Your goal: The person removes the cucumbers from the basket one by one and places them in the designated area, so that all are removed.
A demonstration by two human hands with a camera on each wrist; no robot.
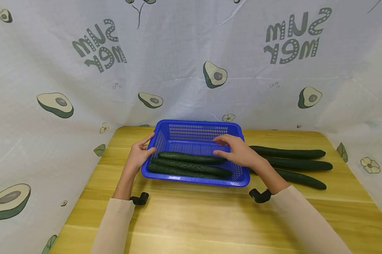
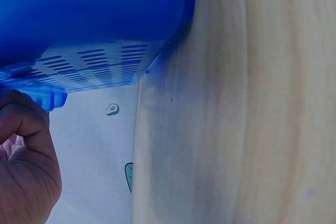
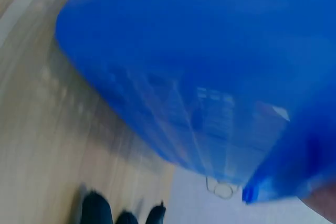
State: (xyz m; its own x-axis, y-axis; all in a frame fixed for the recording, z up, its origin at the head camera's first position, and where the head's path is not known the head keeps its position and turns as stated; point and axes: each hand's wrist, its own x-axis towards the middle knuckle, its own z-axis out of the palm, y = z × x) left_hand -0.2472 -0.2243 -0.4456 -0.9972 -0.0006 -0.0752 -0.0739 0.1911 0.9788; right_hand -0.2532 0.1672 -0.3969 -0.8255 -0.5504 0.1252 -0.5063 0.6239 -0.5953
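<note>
A blue plastic basket (image 1: 195, 181) with slotted walls stands on the wooden table. Three long dark green cucumbers (image 1: 191, 166) lie side by side along its near side. My left hand (image 1: 139, 154) holds the basket's left rim, thumb and fingers spread along it; the left wrist view shows curled fingers (image 2: 23, 121) against the rim. Over the right part of the basket hovers my right hand (image 1: 237, 150), its fingers loosely bent with nothing between them. Only a sliver of that hand appears in the right wrist view, beside the blurred basket wall (image 3: 173, 40).
Three more cucumbers (image 1: 300, 164) lie on the table right of the basket, their left ends partly hidden by my right arm and the basket. Behind the wooden table (image 1: 194, 218) hangs a white cloth (image 1: 178, 60) printed with avocados.
</note>
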